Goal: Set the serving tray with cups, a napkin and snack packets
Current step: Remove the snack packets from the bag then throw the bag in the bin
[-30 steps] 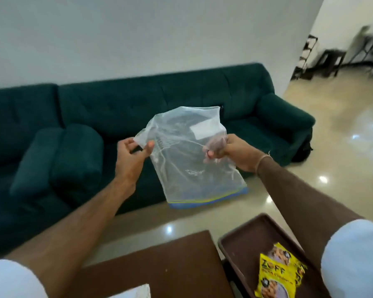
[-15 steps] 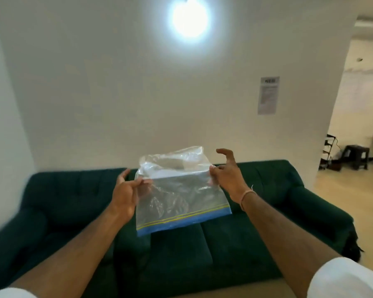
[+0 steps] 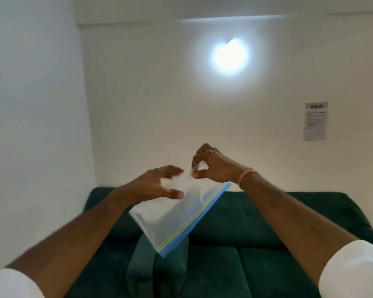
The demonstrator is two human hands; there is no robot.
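A clear plastic zip bag (image 3: 177, 216) with a blue and yellow seal strip hangs tilted in the air in front of me, its seal edge low and to the right. My right hand (image 3: 215, 168) pinches the bag's upper corner between thumb and fingers. My left hand (image 3: 159, 186) is spread with fingers apart beside the bag's upper left part, thumb near the plastic; whether it touches is blurred. The tray, cups, napkin and snack packets are out of view.
A dark green sofa (image 3: 256, 244) with a rolled cushion (image 3: 159, 274) fills the lower view below my arms. White walls rise behind it, with a bright light (image 3: 229, 55) and a paper notice (image 3: 315, 121) on the right.
The view has tilted up, so the table and tray dropped out of sight. The bag has swung from hanging flat between both hands to a slant; my left hand has released its pinch.
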